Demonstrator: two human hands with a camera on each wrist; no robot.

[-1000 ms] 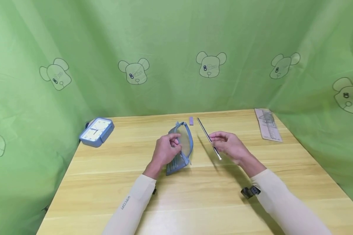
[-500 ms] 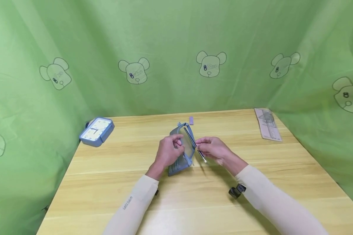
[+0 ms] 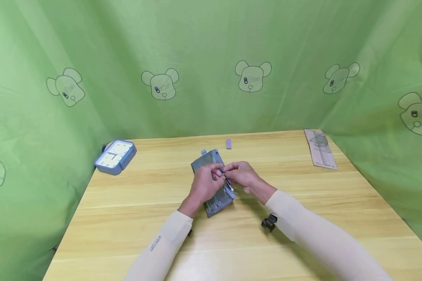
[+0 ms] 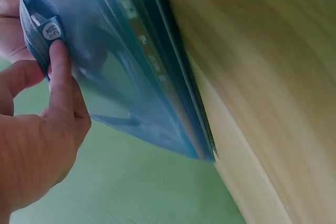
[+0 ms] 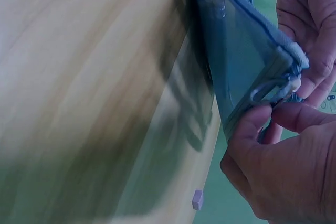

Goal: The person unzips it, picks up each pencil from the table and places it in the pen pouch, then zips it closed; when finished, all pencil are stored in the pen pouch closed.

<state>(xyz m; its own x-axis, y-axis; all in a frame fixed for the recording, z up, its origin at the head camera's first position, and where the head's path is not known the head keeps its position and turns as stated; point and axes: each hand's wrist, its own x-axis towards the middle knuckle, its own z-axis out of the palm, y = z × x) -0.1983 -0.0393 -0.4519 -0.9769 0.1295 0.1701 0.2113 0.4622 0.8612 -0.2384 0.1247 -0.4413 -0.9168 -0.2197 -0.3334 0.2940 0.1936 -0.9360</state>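
Note:
My left hand (image 3: 205, 182) pinches the zip edge of a blue mesh pencil case (image 3: 218, 203), its index finger beside a round white tag (image 4: 52, 31). Through the mesh, slim items (image 4: 152, 59) show inside. At the opening my right hand (image 3: 244, 174) pinches a dark striped pencil (image 3: 228, 183), thumb and index finger right at the case's edge. The pencil's white end (image 3: 232, 190) points towards me, lying along the zip; its far part is hidden by fingers and case. In the right wrist view the case (image 5: 247, 51) stands tilted over the table.
A blue clock (image 3: 116, 157) stands at the back left of the wooden table (image 3: 154, 175). A small purple block (image 3: 228, 144) lies near the back edge. At the back right is a packet of clear rulers (image 3: 321, 150). Green curtains (image 3: 204, 47) enclose the table.
My right hand has moved left with the pencil, from beside the case to its opening. The case has tipped flatter and its mouth has narrowed, while my left hand keeps its grip.

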